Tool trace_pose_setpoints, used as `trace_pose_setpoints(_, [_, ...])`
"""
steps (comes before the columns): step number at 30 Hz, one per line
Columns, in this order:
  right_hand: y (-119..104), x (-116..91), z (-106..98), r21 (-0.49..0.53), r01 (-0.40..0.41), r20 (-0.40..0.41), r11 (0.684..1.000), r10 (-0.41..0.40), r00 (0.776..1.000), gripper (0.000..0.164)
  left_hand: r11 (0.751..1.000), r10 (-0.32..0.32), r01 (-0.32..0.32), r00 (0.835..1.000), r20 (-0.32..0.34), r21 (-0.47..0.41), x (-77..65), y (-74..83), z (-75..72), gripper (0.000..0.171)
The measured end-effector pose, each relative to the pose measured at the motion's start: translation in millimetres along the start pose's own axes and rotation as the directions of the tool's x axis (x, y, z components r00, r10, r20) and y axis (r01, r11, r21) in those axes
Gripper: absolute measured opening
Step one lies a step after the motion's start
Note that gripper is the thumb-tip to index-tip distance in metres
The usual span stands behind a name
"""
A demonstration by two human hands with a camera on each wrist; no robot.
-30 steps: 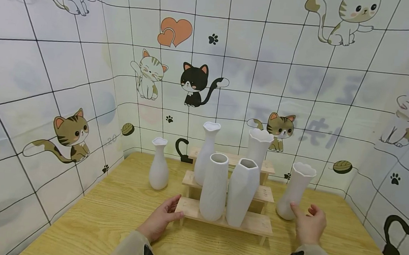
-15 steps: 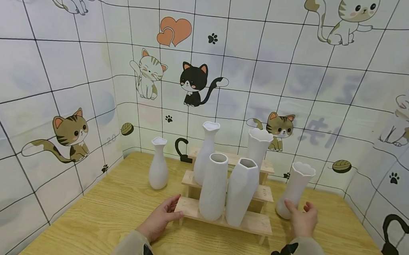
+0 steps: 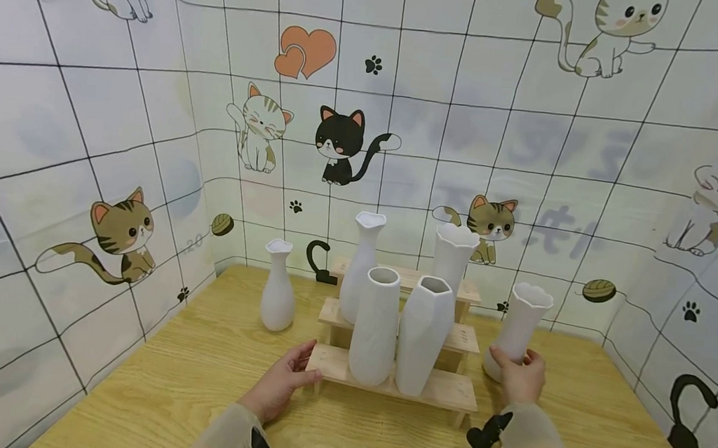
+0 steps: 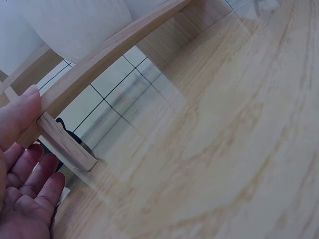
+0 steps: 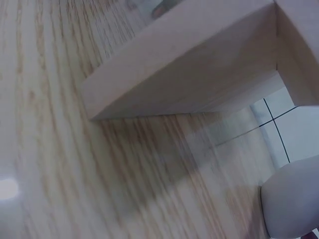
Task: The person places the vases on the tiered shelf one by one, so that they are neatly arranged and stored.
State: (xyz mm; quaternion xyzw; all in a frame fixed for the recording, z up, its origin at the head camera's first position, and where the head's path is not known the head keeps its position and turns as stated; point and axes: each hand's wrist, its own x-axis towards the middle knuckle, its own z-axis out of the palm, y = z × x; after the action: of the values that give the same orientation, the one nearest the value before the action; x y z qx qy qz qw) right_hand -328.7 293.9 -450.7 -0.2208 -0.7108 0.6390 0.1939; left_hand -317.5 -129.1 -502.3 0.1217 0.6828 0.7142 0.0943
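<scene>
My left hand (image 3: 281, 385) grips the left end of the lowest step of a three-tier wooden stand (image 3: 332, 364), thumb on the plank edge and fingers beside the leg in the left wrist view. On that step stand a white cylindrical vase (image 3: 374, 331) and a white faceted vase (image 3: 424, 338). Higher up are a slim-necked vase (image 3: 362, 270) and a wavy-rimmed vase (image 3: 454, 252). To the right of the stand, my right hand (image 3: 522, 379) holds a white scalloped-rim vase (image 3: 523, 321) low down, thumb on its left; the vase stands slightly tilted in view.
Left of the stand, another white slim-necked vase (image 3: 278, 295) stands on the wood-grain table (image 3: 194, 394). A cat-printed wall covering (image 3: 403, 143) encloses the back and sides. In the right wrist view, a leg of the stand (image 5: 129, 74) is near the camera.
My right hand has moved left and slightly up, closing its thumb and fingers around the lower part of the scalloped vase. The left hand and stand have stayed in place.
</scene>
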Motion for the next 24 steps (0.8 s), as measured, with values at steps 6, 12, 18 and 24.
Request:
trace_pose_setpoints(6, [2,5,2,-0.055,0.027,-0.001,0.998,-0.027,1.000,0.095,1.000,0.000,0.000,1.000,-0.006,0.007,-1.6,3.1,1.2,0.079])
trace_pose_setpoints(12, [0,8,1,-0.093,0.033,0.004,0.995,-0.033,0.999,0.091,1.000,0.001,-0.001,1.000,-0.001,0.009,-1.8,3.9,1.1,0.080])
trace_pose_setpoints(18, [0,10,2,-0.086,0.031,0.001,0.996,-0.031,1.000,0.089,1.000,0.002,-0.002,1.000,0.002,0.004,-1.9,3.8,0.7,0.079])
trace_pose_setpoints(24, [1,11,-1,-0.153,0.056,0.012,0.987,-0.055,0.998,0.086,1.000,0.001,-0.001,1.000,0.002,0.006,-1.7,3.0,0.5,0.079])
